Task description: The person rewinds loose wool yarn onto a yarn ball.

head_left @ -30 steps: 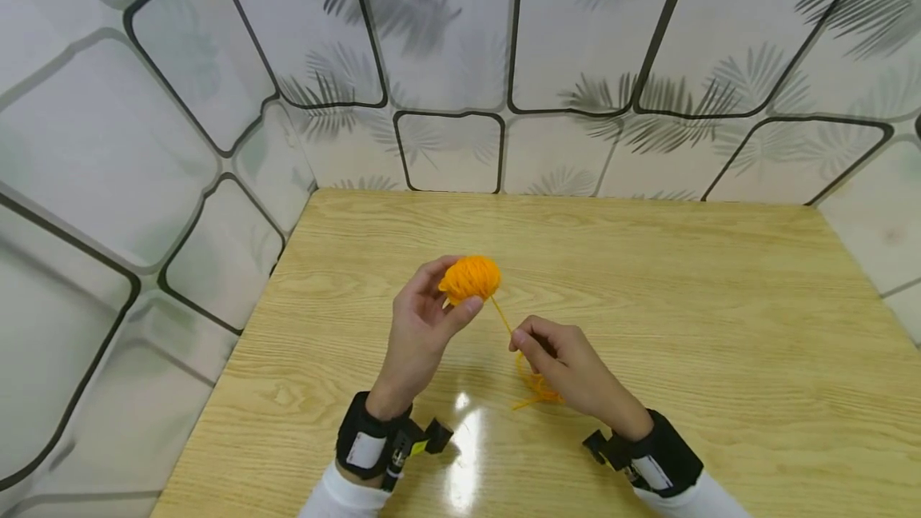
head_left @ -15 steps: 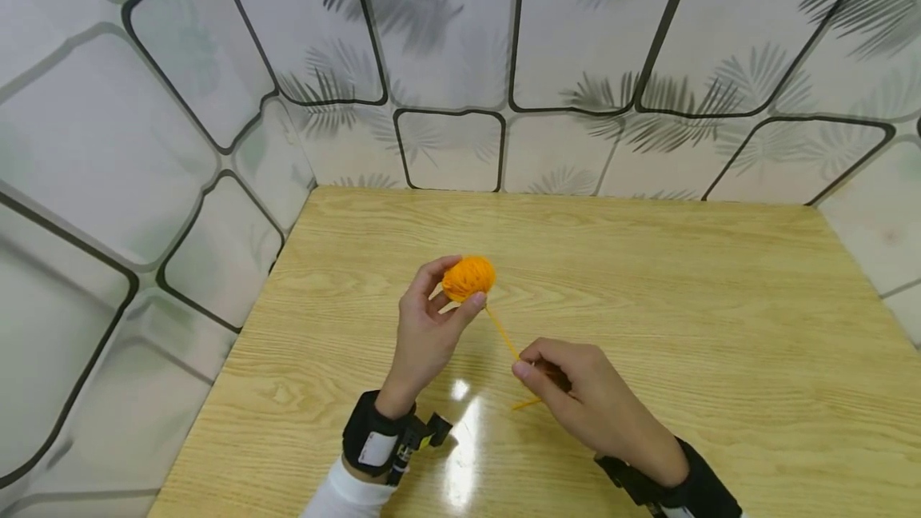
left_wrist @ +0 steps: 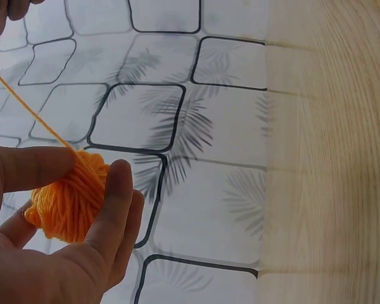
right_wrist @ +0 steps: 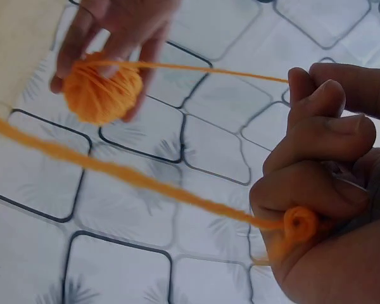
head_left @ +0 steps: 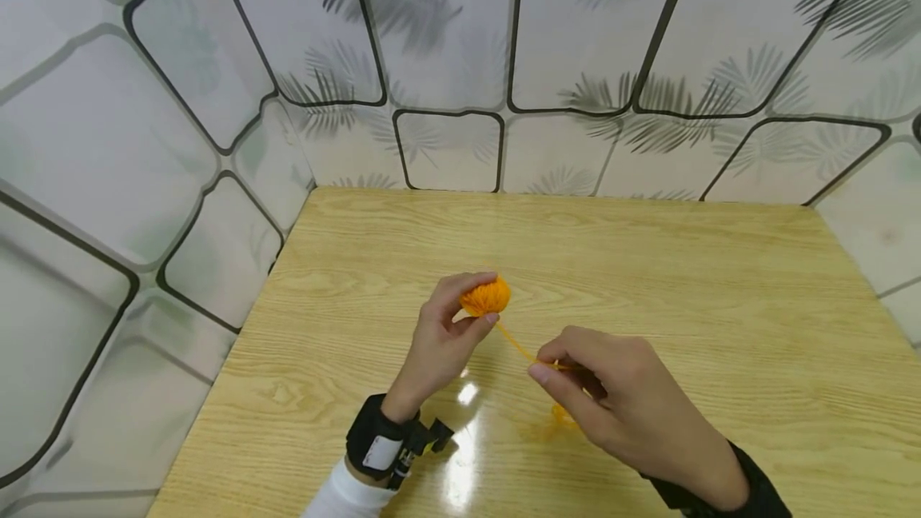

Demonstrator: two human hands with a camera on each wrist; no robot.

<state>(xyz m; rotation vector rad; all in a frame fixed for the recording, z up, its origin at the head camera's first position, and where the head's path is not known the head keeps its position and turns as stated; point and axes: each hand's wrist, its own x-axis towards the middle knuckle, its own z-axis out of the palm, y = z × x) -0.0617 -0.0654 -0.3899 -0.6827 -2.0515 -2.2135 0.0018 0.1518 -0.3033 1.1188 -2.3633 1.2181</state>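
Note:
My left hand (head_left: 446, 342) holds a small ball of orange yarn (head_left: 486, 297) between thumb and fingers, above the table. In the left wrist view the wound strands of the yarn ball (left_wrist: 69, 202) show between the fingertips. A strand of yarn (right_wrist: 215, 71) runs from the ball to my right hand (head_left: 633, 398), which pinches it between thumb and forefinger. The other fingers of the right hand (right_wrist: 329, 164) are curled, and a yarn loop (right_wrist: 299, 223) sits by the lower ones. Some loose yarn (head_left: 564, 416) shows below the right hand, partly hidden by it.
Both hands are over a wood-grain table (head_left: 683, 278). A patterned wall covering (head_left: 446, 38) with dark outlines and leaf prints rises behind and to the left. Black straps with small cameras (head_left: 384, 442) sit on the wrists.
My right hand has moved right and nearer the camera, still pinching the strand. The left hand has shifted slightly right and down with the ball, which has turned in its fingers.

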